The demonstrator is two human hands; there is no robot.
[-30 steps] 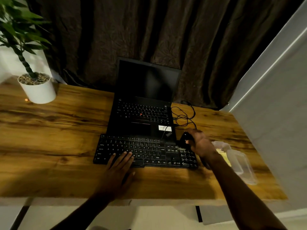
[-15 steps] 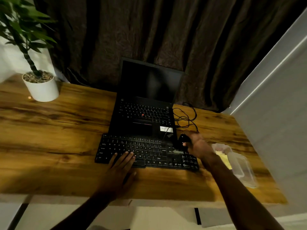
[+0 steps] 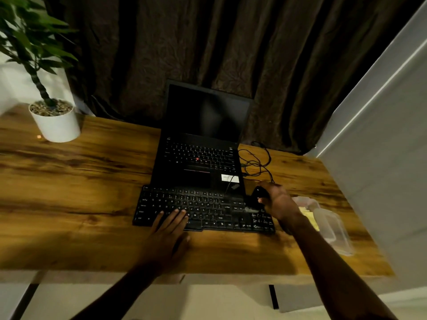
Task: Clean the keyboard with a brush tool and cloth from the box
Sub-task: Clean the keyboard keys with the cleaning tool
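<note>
The black keyboard [image 3: 208,209] lies on the wooden desk [image 3: 69,181], its far edge touching the front of an open black laptop [image 3: 201,158] whose screen is dark. The left grip [image 3: 169,229] lies flat and relaxed, with straight fingers [image 3: 178,215] resting on the keys of the lower rows just above the space bar and the palm on the desk in front. The right grip [image 3: 280,202] is curled round a dark, rounded brush tool [image 3: 257,197] and holds it down on the right part of the keyboard, by the upper keys of the number block; its bristles cannot be made out in the dim light. Just to the right of that wrist a clear plastic box [image 3: 332,225] sits on the desk, with a yellow cloth [image 3: 310,218] inside it, partly hidden by the forearm. A thin black cable [image 3: 258,162] loops beside the laptop. A plant in a white pot [image 3: 57,125] stands at the far left corner, and a dark curtain [image 3: 208,42] hangs behind the desk
</note>
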